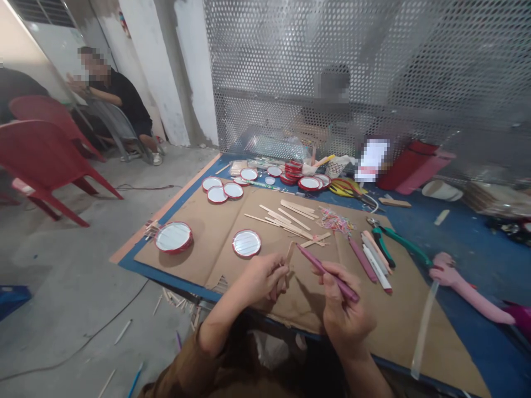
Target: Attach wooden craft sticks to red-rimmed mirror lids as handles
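Observation:
My left hand (269,275) is closed around a wooden craft stick (290,253), which stands up out of the fingers near the front of the cardboard sheet (224,265). In my right hand (344,304) is a purple marker (327,272), its tip pointing at the upper end of the stick, close to it; whether they touch I cannot tell. Beyond the hands lie several loose craft sticks (286,216) and a pile of coloured rubber bands (334,220). A round red-rimmed lid (246,243) rests just past my left hand.
More markers (375,264) and green-handled pliers (382,246) lie to the right, near a pink glue gun (460,287). Red-rimmed lids (218,193) sit at the back, and a larger stack (173,237) at left. A perforated metal panel (265,83) rises behind; a person (124,99) sits beyond.

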Action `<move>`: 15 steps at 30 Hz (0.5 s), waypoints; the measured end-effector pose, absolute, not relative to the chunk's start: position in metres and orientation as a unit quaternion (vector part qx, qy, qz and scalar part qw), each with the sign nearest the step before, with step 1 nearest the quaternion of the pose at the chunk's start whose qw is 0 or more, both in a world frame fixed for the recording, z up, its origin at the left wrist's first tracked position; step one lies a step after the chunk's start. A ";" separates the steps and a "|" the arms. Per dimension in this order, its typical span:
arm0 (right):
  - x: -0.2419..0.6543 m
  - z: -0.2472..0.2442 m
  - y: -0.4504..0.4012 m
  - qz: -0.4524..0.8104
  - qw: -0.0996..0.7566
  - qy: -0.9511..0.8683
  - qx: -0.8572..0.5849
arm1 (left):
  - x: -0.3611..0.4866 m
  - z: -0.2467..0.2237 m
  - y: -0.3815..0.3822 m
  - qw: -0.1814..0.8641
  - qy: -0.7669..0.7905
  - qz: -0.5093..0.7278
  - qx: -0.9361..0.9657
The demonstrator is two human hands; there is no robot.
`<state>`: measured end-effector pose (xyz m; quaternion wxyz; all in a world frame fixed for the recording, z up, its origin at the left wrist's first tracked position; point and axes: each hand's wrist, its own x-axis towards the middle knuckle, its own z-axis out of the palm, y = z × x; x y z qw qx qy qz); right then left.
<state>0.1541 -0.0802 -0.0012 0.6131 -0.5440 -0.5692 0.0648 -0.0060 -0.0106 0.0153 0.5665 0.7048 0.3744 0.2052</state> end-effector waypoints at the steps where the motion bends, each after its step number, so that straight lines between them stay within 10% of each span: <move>1: 0.154 -0.002 -0.080 0.071 0.608 -0.571 -0.547 | -0.006 0.015 -0.011 0.567 0.374 0.205 0.705; 15: 0.152 0.002 -0.080 0.080 0.598 -0.571 -0.556 | -0.006 0.014 -0.011 0.564 0.363 0.216 0.710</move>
